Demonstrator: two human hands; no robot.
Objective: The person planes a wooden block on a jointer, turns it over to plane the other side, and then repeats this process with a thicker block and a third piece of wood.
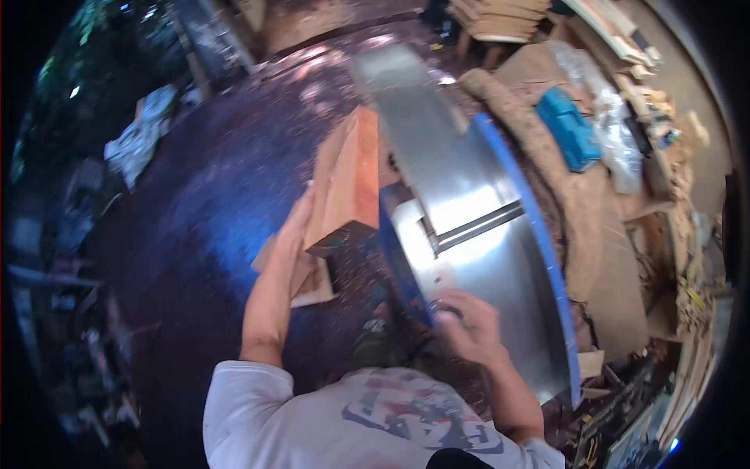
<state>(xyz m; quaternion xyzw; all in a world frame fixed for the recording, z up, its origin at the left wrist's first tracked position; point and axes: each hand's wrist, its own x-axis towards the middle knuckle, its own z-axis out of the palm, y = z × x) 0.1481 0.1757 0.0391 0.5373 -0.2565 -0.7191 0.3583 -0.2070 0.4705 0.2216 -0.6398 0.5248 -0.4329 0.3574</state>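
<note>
A thick wooden block (341, 184) is held up and tilted to the left of the jointer, clear of its table. My left hand (303, 207) grips it from the left side, with most of the fingers hidden behind the wood. Under my right hand (469, 324) lies the near left edge of the jointer's shiny metal table (500, 289). Its fingers are curled around a small dark thing there, too blurred to name. Across the table runs a dark slot (478, 228) where the cutter sits. The blue fence (527, 211) borders its right side.
More wood pieces (314, 285) sit low on the left, beyond my forearm. A teal case (568, 129) and clear plastic wrap (617, 133) rest on the brown surface right of the jointer. Stacked boards (500, 17) stand at the back, and offcuts line the right wall. Shavings dot the dark floor (180, 234).
</note>
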